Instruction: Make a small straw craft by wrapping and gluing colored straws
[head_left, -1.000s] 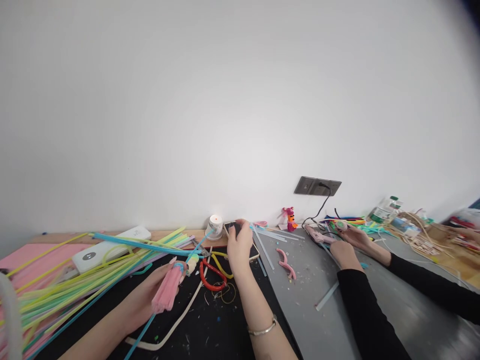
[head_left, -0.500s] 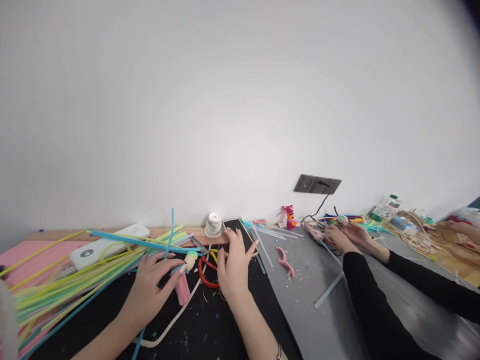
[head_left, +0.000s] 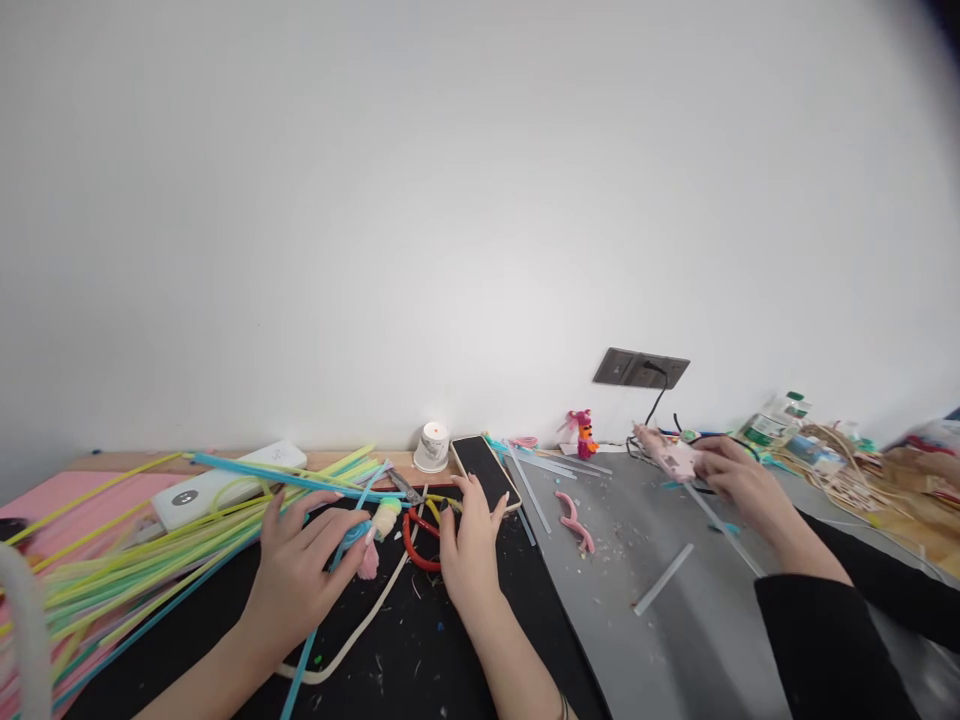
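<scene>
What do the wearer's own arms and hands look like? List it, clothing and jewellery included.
Both forearms are bare, no sleeves. The left hand and right hand have long nails. A thin metal bracelet shows at the right wrist, cut by the frame edge. No gloves. The black sleeve is a co-worker's.

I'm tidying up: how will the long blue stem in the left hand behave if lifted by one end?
The blue stem is thin and curves below the left hand, so it will probably droop. It looks very light. The pink tassel on it may weigh that end down or snag the loose stems nearby.
</scene>
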